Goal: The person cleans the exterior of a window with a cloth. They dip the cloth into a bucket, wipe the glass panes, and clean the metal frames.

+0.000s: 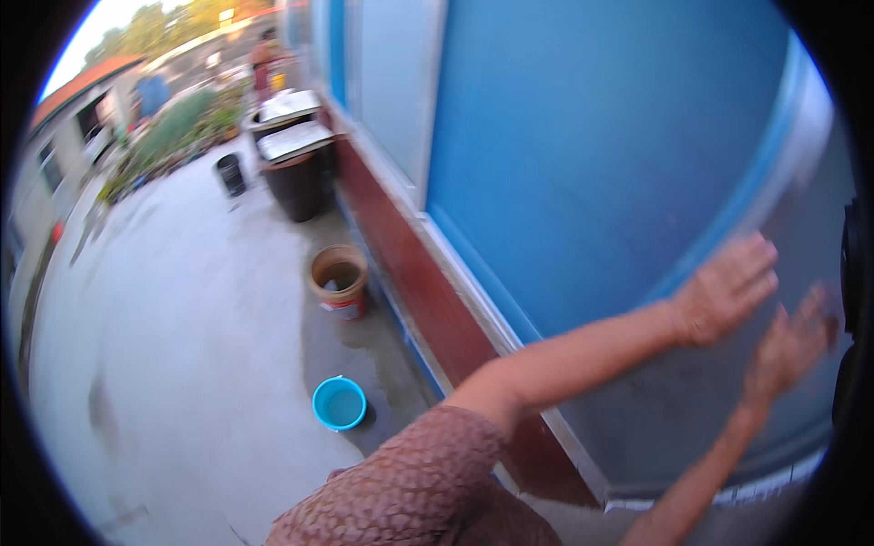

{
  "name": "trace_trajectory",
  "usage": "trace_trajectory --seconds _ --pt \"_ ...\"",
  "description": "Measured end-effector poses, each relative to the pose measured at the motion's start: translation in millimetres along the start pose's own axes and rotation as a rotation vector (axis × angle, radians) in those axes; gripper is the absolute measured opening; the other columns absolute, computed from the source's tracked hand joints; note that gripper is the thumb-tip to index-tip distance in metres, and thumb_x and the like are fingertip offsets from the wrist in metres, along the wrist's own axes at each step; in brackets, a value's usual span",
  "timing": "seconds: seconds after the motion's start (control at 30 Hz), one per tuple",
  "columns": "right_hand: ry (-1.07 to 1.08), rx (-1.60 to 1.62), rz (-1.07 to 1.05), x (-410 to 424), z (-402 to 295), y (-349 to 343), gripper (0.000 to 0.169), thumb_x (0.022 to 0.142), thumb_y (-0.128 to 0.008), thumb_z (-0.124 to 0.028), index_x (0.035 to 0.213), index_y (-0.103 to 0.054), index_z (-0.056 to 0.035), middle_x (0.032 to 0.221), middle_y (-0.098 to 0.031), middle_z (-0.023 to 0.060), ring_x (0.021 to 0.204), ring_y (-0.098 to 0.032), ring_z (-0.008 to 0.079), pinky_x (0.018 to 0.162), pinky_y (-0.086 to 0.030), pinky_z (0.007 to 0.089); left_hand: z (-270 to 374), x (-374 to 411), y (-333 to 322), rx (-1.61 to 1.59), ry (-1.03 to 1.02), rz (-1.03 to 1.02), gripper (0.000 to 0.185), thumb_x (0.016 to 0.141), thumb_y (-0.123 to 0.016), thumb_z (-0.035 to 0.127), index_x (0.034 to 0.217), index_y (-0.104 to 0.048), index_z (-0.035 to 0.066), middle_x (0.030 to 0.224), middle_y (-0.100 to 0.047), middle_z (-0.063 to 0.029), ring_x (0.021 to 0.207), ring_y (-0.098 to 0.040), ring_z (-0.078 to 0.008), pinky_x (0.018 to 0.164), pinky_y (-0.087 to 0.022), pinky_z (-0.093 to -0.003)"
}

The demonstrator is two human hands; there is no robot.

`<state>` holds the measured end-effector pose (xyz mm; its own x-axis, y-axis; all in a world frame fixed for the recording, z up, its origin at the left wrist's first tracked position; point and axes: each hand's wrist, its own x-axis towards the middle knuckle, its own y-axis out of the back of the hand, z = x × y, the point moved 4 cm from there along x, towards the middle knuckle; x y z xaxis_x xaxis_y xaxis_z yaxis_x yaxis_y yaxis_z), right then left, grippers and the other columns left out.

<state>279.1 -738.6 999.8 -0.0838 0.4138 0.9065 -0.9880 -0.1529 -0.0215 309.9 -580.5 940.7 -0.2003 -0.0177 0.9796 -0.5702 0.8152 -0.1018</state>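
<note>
My left hand [727, 290] is raised in front of a large blue panel [580, 150] in the wall, near its curved-looking lower right edge. Its fingers are extended and nothing shows in it. Lower and further right, my right hand [788, 348] is in front of a dark grey surface [655, 409], fingers spread and blurred. No held object can be made out there. Whether either hand touches the surface behind it cannot be told.
On the concrete ground [184, 327] stand a turquoise bucket [339, 404], a tan bucket [338, 280], a small black bin [231, 175] and a large dark container [297, 188] with a pale cover. A dark red low wall [416, 266] runs under the panel. Plants [184, 123] grow further back.
</note>
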Motion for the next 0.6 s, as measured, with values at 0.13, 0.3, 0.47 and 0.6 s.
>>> trace_trajectory --seconds 0.13,0.3,0.47,0.6 --pt "-0.072 0.112 -0.239 -24.5 -87.8 -15.7 0.056 0.092 -0.055 -0.021 0.144 -0.046 -0.0020 0.151 -0.042 0.0179 0.142 -0.035 0.0381 0.116 -0.027 0.0547 -13.1 6.3 43.8 0.077 0.029 -0.054 0.044 0.080 -0.064 0.003 0.124 -0.060 0.001 0.135 -0.055 -0.0245 0.128 -0.052 -0.0426 0.108 -0.043 -0.0472" --pt "0.085 0.107 -0.408 -66.5 -90.9 17.9 0.040 0.086 -0.057 -0.009 0.125 -0.062 -0.0105 0.143 -0.049 0.0191 0.137 -0.043 0.0370 0.111 -0.035 0.0532 -2.4 -7.2 80.8 -0.008 0.057 -0.224 0.059 0.075 -0.062 -0.007 0.133 -0.052 -0.002 0.141 -0.050 -0.0245 0.130 -0.050 -0.0427 0.107 -0.043 -0.0467" --pt "-0.073 -0.067 -0.224 32.2 -27.3 16.2 0.052 0.083 -0.062 -0.008 0.134 -0.057 -0.0118 0.145 -0.044 0.0218 0.138 -0.038 0.0416 0.110 -0.036 0.0530 -8.1 -88.2 150.6 0.082 0.248 -0.417 0.059 0.076 -0.061 -0.006 0.134 -0.051 -0.001 0.141 -0.049 -0.0236 0.131 -0.049 -0.0440 0.105 -0.044 -0.0475" --pt "-0.061 -0.149 -0.085 62.1 -50.4 -1.0 0.059 0.085 -0.063 -0.014 0.142 -0.049 -0.0127 0.141 -0.046 0.0230 0.134 -0.042 0.0426 0.110 -0.036 0.0539 -3.7 -135.8 188.8 0.103 0.402 -0.536 0.060 0.078 -0.062 -0.004 0.136 -0.049 0.000 0.143 -0.047 -0.0229 0.132 -0.047 -0.0433 0.105 -0.042 -0.0474"
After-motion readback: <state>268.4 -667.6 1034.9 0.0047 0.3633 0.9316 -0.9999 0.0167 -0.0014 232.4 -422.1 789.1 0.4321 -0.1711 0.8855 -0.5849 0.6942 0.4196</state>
